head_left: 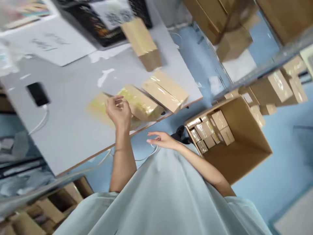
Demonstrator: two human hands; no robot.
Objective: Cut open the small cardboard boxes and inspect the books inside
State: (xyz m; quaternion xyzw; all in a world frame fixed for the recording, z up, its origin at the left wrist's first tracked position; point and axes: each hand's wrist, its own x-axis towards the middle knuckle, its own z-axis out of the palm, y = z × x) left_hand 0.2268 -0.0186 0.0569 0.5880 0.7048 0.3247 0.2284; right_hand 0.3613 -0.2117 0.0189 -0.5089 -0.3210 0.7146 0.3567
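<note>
My left hand is over the table's front edge, fingers curled, beside a blurred box with yellow tape; whether it touches that box I cannot tell. To its right lies a taped brown box, with another taped box beyond it. A longer box sits farther back on the grey table. My right hand hangs in front of the table edge near my shirt, its fingers apart and holding nothing.
A large open carton with several small taped boxes stands on the floor at right. A phone with a white cable lies on the table at left. White and black boxes stand at the back. Shelving with cartons is at upper right.
</note>
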